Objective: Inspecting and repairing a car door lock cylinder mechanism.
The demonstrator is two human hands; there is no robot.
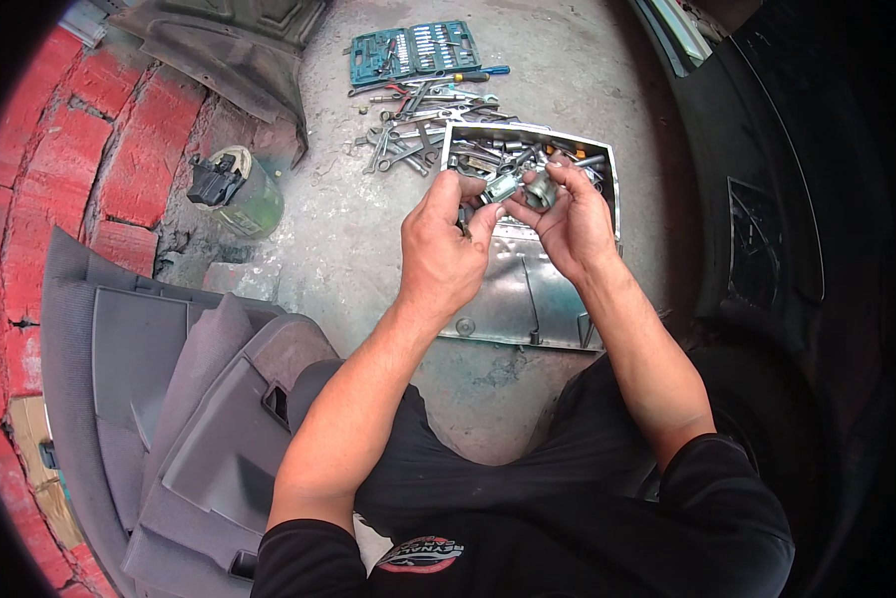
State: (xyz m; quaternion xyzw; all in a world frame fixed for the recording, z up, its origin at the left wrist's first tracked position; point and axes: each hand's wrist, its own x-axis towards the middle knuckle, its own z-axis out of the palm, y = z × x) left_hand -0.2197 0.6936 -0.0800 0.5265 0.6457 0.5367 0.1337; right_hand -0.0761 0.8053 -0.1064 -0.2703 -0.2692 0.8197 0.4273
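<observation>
Both hands are raised over an open metal toolbox (616, 189) full of loose tools. My left hand (440, 239) is closed, pinching a short silver metal piece (501, 187) between thumb and fingers; its exact kind is not clear. Close beside it, my right hand (580, 221) grips a grey, hollow, round metal part (541, 192) with its fingertips. The two pieces are very near each other, but I cannot tell whether they touch. Inside the box, several sockets and handled tools show behind my fingers. The toolbox's lid (518, 289) lies folded down toward me.
Several spanners (400, 149) lie on the concrete floor beyond the box, before a teal socket set case (365, 60). At left are a tub (259, 204) with a black part on top, grey door panels (139, 339) and a red brick wall (59, 149). A dark car body (777, 199) stands at right.
</observation>
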